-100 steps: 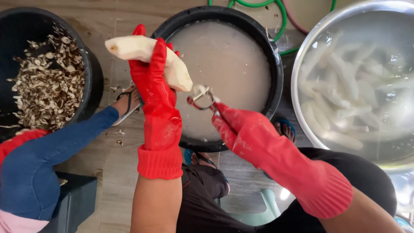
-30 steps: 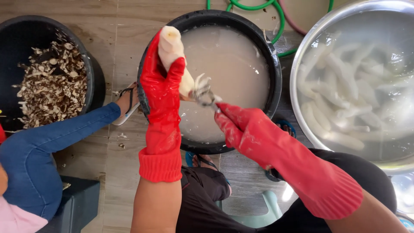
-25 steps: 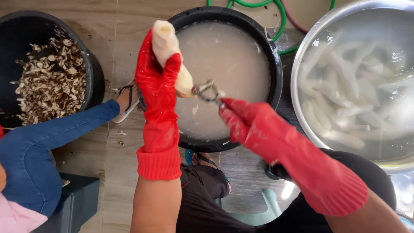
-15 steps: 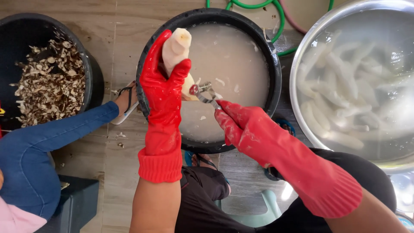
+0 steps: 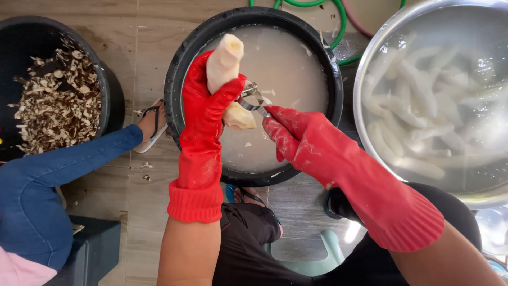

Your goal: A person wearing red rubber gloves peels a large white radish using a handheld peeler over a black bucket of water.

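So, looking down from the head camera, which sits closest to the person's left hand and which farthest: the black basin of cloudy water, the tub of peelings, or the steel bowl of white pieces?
From the left hand:
1. Black basin of cloudy water, directly beneath the hand.
2. Tub of peelings, off to the left.
3. Steel bowl, far right.

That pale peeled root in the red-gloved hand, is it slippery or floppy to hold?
Probably stiff: the peeled root stands straight up out of the left hand without bending. Likely slippery, since it looks wet above the basin of cloudy water. Its rounded shape suggests it would roll if set down.
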